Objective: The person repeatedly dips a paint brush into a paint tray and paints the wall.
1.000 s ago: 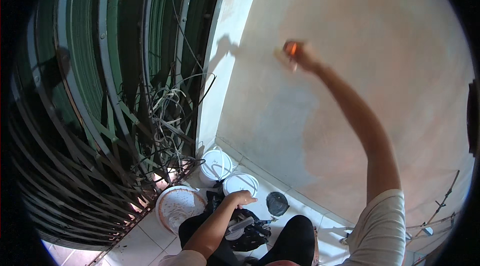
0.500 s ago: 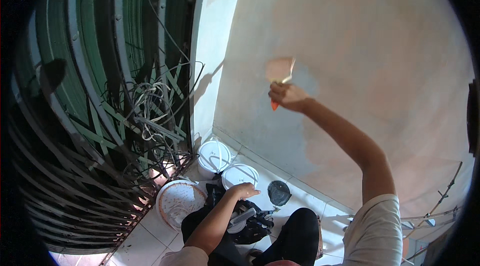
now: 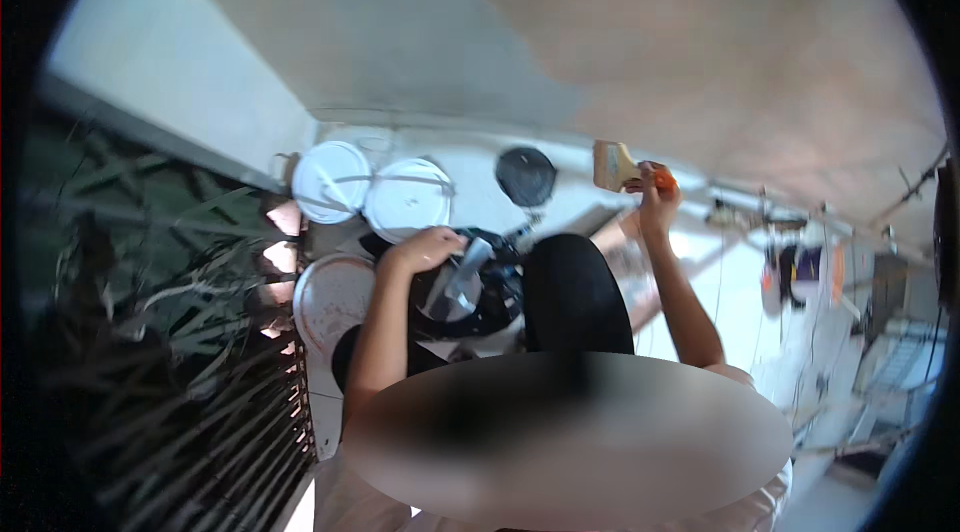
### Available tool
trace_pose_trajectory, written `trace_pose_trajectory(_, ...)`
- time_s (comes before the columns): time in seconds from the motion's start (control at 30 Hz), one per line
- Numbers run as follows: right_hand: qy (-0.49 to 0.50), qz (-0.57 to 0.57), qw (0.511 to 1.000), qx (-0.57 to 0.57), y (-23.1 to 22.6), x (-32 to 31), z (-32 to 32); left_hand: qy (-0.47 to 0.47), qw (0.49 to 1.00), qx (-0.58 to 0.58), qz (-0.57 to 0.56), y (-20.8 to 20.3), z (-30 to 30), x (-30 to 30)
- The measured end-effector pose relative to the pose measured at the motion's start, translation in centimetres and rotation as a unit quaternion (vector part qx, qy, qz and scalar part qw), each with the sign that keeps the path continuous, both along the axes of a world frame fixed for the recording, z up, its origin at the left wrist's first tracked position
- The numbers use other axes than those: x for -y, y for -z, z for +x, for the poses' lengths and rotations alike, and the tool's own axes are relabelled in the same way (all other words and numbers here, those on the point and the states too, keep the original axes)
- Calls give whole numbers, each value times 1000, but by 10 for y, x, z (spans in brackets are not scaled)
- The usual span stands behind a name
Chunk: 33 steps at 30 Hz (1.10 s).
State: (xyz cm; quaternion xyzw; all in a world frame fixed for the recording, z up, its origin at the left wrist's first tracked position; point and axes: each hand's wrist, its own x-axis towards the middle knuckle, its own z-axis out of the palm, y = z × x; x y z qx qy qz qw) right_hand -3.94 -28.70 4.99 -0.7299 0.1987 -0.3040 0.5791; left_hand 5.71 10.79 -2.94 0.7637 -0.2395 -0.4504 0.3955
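A wide flat paintbrush (image 3: 608,165) with an orange handle is in my right hand (image 3: 652,194), its fingers wrapped round the handle. It is held out low near the foot of the wall, bristle end pointing left. My left hand (image 3: 428,248) rests by my knee, fingers loosely stretched and nothing visible in them. Just beyond it stands a white lidded bucket (image 3: 408,198). Beside that hand lies a black plastic bag (image 3: 500,304), with a grey flat-bladed tool (image 3: 466,274) on it. A round dark lid or dish (image 3: 526,177) sits on the tiles between my hands.
Another white lidded bucket (image 3: 331,182) stands in the corner, and a stained white basin (image 3: 335,304) nearer. A metal lattice gate (image 3: 190,332) with tangled cables borders the left. The wall (image 3: 400,22) has a grey patch. Various items (image 3: 795,272) lie far right.
My right hand has brought the paintbrush down and right, away from the wall surface. My view has tilted and turned toward the floor. My left hand stays by my knee.
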Motion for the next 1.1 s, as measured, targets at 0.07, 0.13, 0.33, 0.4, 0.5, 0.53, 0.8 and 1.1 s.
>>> trace_pose_trajectory(0.07, 137, 38, 990, 14, 39, 22, -60, -35, 999, 6, 39, 2, 0, -6)
trace_pose_trajectory(0.13, 253, 26, 967, -11, 85, 43, -118, -48, 995, 15, 92, 9, -3, 5)
trace_pose_trajectory(0.33, 368, 117, 920, -66, 159, 61, -206, -3, 993, 27, 117, 0, -12, 45)
trace_pose_trajectory(0.4, 360, 143, 920, -65, 165, 46, -197, -11, 989, 2, 146, -7, -14, 46)
trace_pose_trajectory(0.5, 343, 183, 919, -69, 157, 32, -177, -7, 987, 21, 160, -3, -14, 47)
trace_pose_trajectory(0.53, 335, 205, 917, -75, 157, 32, -173, -2, 988, 27, 155, 4, -13, 46)
trace_pose_trajectory(0.8, 323, 247, 913, -38, 179, 47, -170, 5, 986, 3, 165, 1, -15, 56)
trace_pose_trajectory(1.1, 336, 186, 923, -21, 68, 109, -208, 56, 979, 88, 175, 23, -18, 38)
